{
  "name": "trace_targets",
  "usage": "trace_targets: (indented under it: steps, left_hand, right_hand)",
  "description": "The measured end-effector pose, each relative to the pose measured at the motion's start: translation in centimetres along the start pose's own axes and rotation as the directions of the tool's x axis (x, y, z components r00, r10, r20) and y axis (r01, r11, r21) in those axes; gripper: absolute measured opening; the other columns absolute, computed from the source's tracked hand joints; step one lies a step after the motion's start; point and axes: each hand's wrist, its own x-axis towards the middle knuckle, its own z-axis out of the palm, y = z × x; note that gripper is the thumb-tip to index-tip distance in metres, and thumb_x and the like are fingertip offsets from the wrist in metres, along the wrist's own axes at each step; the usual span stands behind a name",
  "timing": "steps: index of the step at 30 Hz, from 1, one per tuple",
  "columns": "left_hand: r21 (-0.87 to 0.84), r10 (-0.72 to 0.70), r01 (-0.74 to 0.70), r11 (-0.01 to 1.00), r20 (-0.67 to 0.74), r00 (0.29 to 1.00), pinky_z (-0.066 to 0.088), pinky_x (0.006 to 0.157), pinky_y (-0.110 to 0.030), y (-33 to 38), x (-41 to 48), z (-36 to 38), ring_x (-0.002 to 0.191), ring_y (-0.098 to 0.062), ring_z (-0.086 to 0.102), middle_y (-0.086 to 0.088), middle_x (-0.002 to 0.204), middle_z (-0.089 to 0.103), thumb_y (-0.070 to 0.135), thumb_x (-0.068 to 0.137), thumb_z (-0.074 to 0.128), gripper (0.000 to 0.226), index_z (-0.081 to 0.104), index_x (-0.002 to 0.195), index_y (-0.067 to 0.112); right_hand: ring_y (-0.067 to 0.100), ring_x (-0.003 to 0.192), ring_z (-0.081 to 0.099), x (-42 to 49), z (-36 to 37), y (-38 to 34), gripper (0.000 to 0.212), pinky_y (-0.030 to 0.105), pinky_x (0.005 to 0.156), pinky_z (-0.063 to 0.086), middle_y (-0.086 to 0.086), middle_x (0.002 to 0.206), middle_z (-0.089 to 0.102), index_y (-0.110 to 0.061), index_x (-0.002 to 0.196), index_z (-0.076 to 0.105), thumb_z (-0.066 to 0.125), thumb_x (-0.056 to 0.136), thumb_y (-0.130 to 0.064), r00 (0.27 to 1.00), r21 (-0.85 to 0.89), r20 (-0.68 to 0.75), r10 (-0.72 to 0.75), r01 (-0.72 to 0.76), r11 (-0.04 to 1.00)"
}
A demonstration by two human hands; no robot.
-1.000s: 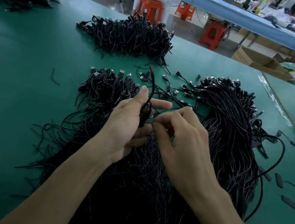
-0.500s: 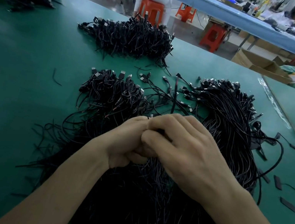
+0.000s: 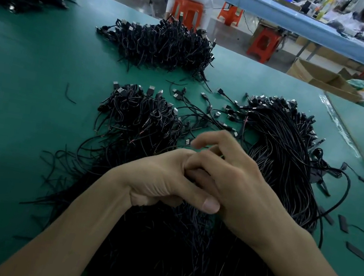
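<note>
My left hand (image 3: 162, 178) and my right hand (image 3: 240, 188) are pressed together above a big heap of loose black USB cables (image 3: 168, 256). The left hand's fingers curl inward and its thumb lies across the right hand. Most of the right hand's fingers curl into the left hand's grip, with the index finger lifted. Only a dark sliver of the black cable (image 3: 192, 172) they hold shows between them; the rest is hidden.
On the green table (image 3: 24, 111) lie a pile of coiled cables (image 3: 137, 111) ahead, a larger coiled pile (image 3: 165, 46) farther back, and long straight cables (image 3: 283, 143) at right. Short black strips (image 3: 355, 250) are scattered at the right edge. A person sits on an orange stool (image 3: 188, 6) beyond.
A second ago the left hand held a coiled cable up in plain sight while the right hand worked at it. Both hands have since dropped and closed together, hiding the cable.
</note>
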Motion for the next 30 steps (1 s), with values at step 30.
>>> trace_targets:
  steps: [30]
  left_hand:
    - [-0.004, 0.202, -0.202, 0.979, 0.048, 0.978, 0.053, 0.066, -0.021, 0.1, 0.2, -0.3, 0.079, -0.016, 0.063, -0.008, 0.081, 0.063, -0.026, 0.066, 0.065, 0.043, 0.062, 0.100, -0.001]
  right_hand:
    - [0.023, 0.080, 0.057, 0.6, -0.3, -1.9, 0.018, 0.025, 0.046, 0.027, -0.002, 0.081, 0.063, -0.012, 0.089, 0.068, 0.062, 0.075, -0.001, 0.990, -0.365, -0.070, -0.121, 0.088, 0.927]
